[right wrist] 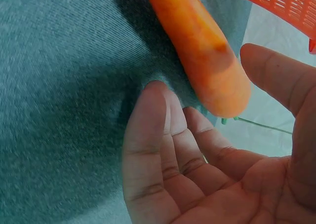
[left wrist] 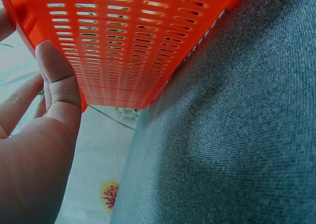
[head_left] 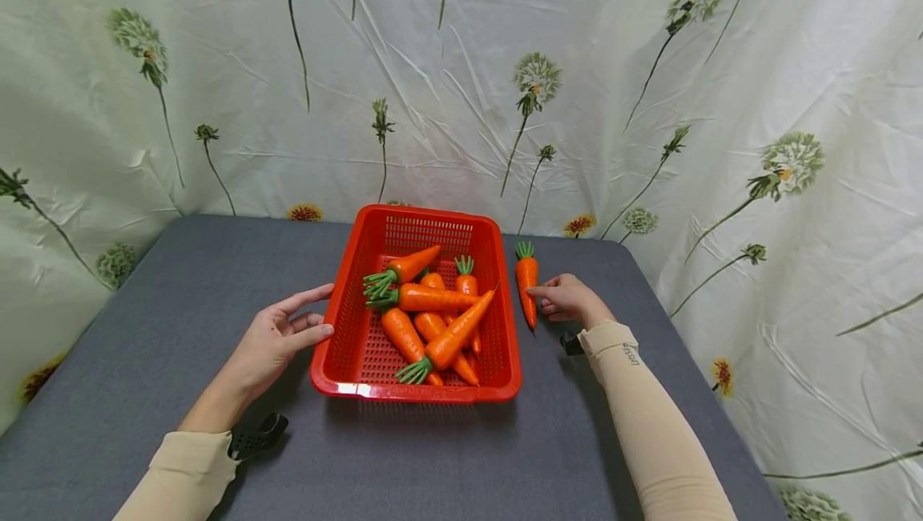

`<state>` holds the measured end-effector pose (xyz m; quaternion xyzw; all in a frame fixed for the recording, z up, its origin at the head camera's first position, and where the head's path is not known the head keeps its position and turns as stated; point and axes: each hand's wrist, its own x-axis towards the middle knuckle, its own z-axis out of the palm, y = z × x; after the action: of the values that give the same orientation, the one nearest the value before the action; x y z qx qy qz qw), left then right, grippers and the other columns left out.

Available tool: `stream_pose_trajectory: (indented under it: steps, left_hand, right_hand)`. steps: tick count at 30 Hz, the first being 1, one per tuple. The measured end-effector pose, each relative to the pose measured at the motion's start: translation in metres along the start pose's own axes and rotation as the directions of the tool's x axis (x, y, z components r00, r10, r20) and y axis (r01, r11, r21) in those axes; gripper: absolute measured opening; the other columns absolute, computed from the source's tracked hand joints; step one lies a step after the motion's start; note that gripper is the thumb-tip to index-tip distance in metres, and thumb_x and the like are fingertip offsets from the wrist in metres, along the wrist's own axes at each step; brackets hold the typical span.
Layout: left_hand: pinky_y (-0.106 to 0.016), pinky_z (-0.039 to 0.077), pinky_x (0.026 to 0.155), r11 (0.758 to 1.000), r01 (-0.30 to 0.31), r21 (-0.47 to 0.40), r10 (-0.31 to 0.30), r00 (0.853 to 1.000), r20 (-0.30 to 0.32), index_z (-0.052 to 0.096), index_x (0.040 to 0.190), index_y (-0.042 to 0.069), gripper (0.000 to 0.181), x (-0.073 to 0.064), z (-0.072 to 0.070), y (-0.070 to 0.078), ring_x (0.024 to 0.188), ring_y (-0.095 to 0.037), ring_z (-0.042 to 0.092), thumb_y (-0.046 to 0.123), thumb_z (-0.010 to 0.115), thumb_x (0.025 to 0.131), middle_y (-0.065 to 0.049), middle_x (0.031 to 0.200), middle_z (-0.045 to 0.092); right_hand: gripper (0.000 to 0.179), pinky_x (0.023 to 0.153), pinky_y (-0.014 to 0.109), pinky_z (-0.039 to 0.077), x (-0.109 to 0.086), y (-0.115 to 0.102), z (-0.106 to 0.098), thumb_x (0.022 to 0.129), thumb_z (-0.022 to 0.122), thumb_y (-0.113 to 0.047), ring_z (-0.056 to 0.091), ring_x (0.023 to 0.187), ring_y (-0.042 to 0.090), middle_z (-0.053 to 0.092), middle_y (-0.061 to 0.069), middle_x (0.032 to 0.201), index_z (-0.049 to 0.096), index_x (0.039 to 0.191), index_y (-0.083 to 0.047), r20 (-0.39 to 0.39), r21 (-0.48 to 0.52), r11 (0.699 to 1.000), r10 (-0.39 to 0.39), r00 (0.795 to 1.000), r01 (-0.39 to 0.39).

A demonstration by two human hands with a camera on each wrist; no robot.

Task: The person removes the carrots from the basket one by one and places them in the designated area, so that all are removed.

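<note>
A red slotted plastic basket (head_left: pixel 414 393) stands on the table with several orange carrots (head_left: pixel 440 296) in it, their green tops facing different ways. At its left rim, my left hand (head_left: pixel 270 337) touches the edge with extended fingers and thumb; the left wrist view shows the thumb (left wrist: pixel 57 71) against the basket's outer side. One more carrot (head_left: pixel 528 280) lies on the table right of the basket, green top pointing away from me. My right hand (head_left: pixel 570 299) is beside that carrot. In the right wrist view, thumb and fingers are spread apart near the carrot's thick end (right wrist: pixel 217 81).
A grey cloth covers the table (head_left: pixel 216 288). Behind and to the right hangs a pale curtain (head_left: pixel 461 104) with dandelion prints. Black wrist devices (head_left: pixel 258 435) sit below the sleeve cuffs.
</note>
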<state>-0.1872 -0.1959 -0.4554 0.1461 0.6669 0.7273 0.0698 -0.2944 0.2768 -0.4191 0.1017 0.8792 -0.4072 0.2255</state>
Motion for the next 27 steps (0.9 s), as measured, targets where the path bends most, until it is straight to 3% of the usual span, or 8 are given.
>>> stream_pose_trajectory:
  steps: [8, 16, 22, 27]
  left_hand:
    - [-0.024, 0.058, 0.086, 1.000, 0.005, 0.014, -0.005, 1.000, -0.006, 0.036, 0.151, -0.002, 0.065, 0.000, 0.000, -0.001, 0.086, -0.009, 0.068, 0.001, 0.067, 0.094, -0.003, 0.095, 0.070]
    - [-0.024, 0.058, 0.086, 1.000, 0.007, 0.007, -0.007, 1.000, -0.005, 0.037, 0.151, -0.001, 0.065, 0.000, 0.000, 0.000, 0.086, -0.009, 0.068, 0.001, 0.067, 0.094, -0.002, 0.095, 0.070]
    - [-0.023, 0.058, 0.086, 1.000, 0.003, 0.014, -0.003, 1.000, -0.010, 0.037, 0.151, -0.001, 0.065, -0.001, 0.000, 0.001, 0.086, -0.008, 0.067, 0.001, 0.067, 0.094, -0.003, 0.103, 0.068]
    - [-0.023, 0.058, 0.086, 1.000, 0.000, 0.017, 0.001, 1.000, -0.011, 0.037, 0.151, -0.002, 0.065, -0.001, 0.000, 0.001, 0.085, -0.008, 0.067, 0.001, 0.067, 0.094, -0.001, 0.099, 0.069]
  right_hand:
    - [0.061, 0.099, 0.045, 0.055, -0.005, -0.004, -0.010, 0.100, 0.060, -0.040, 0.066, 0.106, 0.027, 0.060, 0.018, 0.117, 0.048, 0.139, 0.006, 0.025, -0.003, 1.000, -0.015, 1.000, 0.015]
    - [0.062, 0.088, 0.033, 0.057, -0.008, -0.007, -0.019, 0.099, 0.060, -0.040, 0.065, 0.099, 0.021, 0.059, 0.016, 0.117, 0.047, 0.140, 0.005, 0.020, -0.017, 1.000, -0.018, 1.000, 0.019]
    - [0.065, 0.100, 0.044, 0.054, -0.013, -0.013, -0.022, 0.101, 0.057, -0.040, 0.061, 0.118, 0.034, 0.052, 0.028, 0.136, 0.041, 0.144, 0.006, 0.035, -0.033, 0.998, -0.050, 0.998, 0.051]
    - [0.064, 0.099, 0.043, 0.055, -0.014, -0.018, -0.024, 0.101, 0.057, -0.039, 0.060, 0.120, 0.036, 0.054, 0.029, 0.137, 0.042, 0.144, 0.005, 0.032, -0.040, 0.996, -0.075, 0.997, 0.077]
